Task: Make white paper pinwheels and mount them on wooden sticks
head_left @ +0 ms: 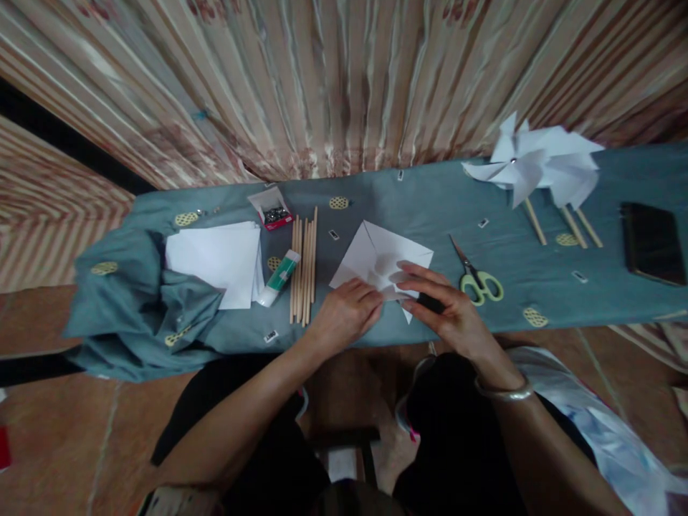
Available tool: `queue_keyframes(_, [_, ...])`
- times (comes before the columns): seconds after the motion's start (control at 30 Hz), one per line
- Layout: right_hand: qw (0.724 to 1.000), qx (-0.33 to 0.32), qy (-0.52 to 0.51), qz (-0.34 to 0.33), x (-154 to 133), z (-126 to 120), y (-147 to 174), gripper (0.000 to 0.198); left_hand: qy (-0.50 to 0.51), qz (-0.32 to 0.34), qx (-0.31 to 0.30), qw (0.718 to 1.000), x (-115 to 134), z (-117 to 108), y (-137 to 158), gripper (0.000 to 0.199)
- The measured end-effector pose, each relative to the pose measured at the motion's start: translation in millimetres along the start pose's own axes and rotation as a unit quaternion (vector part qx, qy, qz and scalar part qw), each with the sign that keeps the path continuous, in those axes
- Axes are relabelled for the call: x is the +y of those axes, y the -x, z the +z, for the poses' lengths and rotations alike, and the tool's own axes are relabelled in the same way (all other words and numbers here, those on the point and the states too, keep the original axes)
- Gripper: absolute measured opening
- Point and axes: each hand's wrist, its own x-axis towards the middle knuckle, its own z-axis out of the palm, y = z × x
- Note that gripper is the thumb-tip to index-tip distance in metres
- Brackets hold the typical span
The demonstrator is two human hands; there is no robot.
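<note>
A square of white paper (370, 247) with crease or cut lines running in from its corners lies in front of me on the cloth. My left hand (347, 312) is closed at its near left edge, fingertips pressed on the paper. From the right, my right hand (451, 308) has its thumb and fingers on the near right part, holding it with the fingers slightly spread. A small pointed flap of the paper sticks out below the fingers. Green-handled scissors (481, 285) lie just right of my right hand, blades pointing away.
Left of the paper are wooden sticks (304, 272), a green-and-white glue-like packet (280, 276), an opened red box of small metal pins (275, 215) and stacked white sheets (215, 258). Paper pinwheels (537, 161) on sticks and a dark phone (652, 244) lie right. A curtain (344, 86) hangs behind.
</note>
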Motion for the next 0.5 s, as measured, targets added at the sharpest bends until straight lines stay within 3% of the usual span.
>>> queue_keyframes(0.13, [0.999, -0.005, -0.034, 0.007, -2, 3, 2, 0.007, 0.069, -0.007, 0.013, 0.998, 6, -3, 13, 0.019])
queue_keyframes(0.5, [1.0, -0.002, -0.008, 0.015, -4, 9, 3, 0.004, 0.116, -0.048, 0.023, 0.992, 7, -2, 14, 0.016])
